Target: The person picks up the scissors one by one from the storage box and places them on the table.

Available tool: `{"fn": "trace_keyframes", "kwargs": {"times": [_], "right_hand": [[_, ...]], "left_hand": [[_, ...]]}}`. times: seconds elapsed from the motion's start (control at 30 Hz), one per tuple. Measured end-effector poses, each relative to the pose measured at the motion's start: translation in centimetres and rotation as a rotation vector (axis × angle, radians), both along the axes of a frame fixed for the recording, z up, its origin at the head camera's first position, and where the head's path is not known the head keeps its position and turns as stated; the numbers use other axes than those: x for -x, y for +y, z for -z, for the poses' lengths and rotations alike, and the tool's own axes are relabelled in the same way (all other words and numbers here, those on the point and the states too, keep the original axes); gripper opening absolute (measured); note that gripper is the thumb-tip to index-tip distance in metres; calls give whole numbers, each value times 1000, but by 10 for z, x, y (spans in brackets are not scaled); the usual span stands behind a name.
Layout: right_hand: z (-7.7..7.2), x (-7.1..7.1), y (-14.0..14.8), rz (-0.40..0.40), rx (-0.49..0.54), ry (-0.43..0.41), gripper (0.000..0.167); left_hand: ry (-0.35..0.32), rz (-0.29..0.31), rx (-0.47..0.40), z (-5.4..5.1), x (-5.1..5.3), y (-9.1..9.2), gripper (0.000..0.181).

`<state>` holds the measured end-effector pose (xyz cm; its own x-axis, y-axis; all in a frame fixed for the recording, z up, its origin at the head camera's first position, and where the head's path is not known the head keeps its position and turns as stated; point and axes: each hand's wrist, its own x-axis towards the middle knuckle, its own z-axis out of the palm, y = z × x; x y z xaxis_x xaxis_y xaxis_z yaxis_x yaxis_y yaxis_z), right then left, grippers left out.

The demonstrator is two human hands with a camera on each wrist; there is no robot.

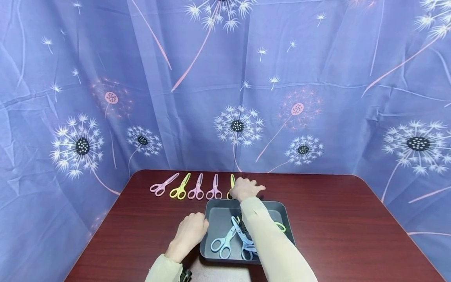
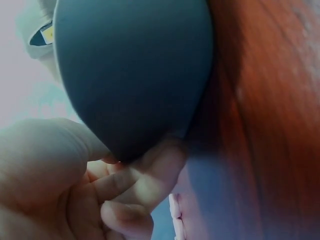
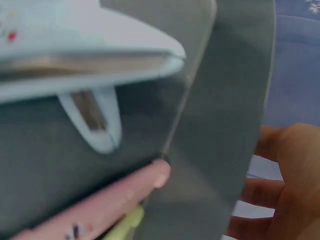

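Note:
A dark grey tray (image 1: 216,219) lies on the table; my left hand (image 1: 190,233) grips its left edge, thumb and fingers meeting at the wall in the left wrist view. Inside are light-blue scissors (image 1: 225,243), more blue scissors (image 1: 243,235) and a yellow-green handle (image 1: 280,226), partly under my right sleeve. The right wrist view also shows a pink piece (image 3: 115,200) in the tray. Beyond the tray's far rim, my right hand (image 1: 244,188) is over the handles of yellow scissors (image 1: 232,180). Some of its fingers spread rightward; the fingertips at the handles are hidden.
Along the table's (image 1: 338,219) far edge, to the left, lie pink scissors (image 1: 163,185), yellow scissors (image 1: 181,186) and two more pairs of pink scissors (image 1: 196,188), blades pointing away. A blue curtain (image 1: 197,137) with dandelion prints hangs behind the table.

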<state>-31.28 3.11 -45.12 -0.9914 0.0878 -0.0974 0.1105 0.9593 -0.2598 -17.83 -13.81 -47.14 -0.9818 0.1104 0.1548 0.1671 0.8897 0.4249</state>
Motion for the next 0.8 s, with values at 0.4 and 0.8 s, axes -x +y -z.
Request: {"fn": "trace_keyframes", "kwargs": {"times": [0.4, 0.8], "right_hand": [[-14, -5, 25, -144, -43, 5, 42], [-22, -21, 47, -304, -168, 136, 35]], "left_hand": [[-12, 8, -4, 0, -1, 1, 32], [-5, 6, -11, 0, 0, 1, 30]]}}
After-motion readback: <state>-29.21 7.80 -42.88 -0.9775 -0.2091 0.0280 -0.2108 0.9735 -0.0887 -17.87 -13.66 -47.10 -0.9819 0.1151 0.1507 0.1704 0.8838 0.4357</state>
